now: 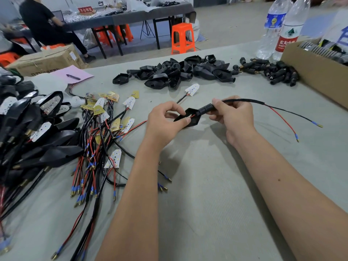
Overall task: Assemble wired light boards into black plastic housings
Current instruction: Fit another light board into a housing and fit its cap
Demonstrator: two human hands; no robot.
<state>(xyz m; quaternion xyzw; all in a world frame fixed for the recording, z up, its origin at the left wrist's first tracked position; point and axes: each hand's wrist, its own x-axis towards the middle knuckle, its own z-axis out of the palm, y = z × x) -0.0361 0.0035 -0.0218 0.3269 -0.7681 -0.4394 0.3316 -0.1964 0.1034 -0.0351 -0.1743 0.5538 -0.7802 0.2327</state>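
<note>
I see my left hand [165,117] pinching the black housing [190,117] above the tabletop [207,185], my right hand [231,115] gripping its stem. Red wire [191,116] shows inside; pulling the cable [244,101] hard could snag or tear it.

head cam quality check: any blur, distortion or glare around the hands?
Head view: hands and housing sharp, soft shadows under the forearms on the table; wide-angle bending at the edges, the bottles lean and smear top right; the back of the room is soft; no harsh glare.
</note>
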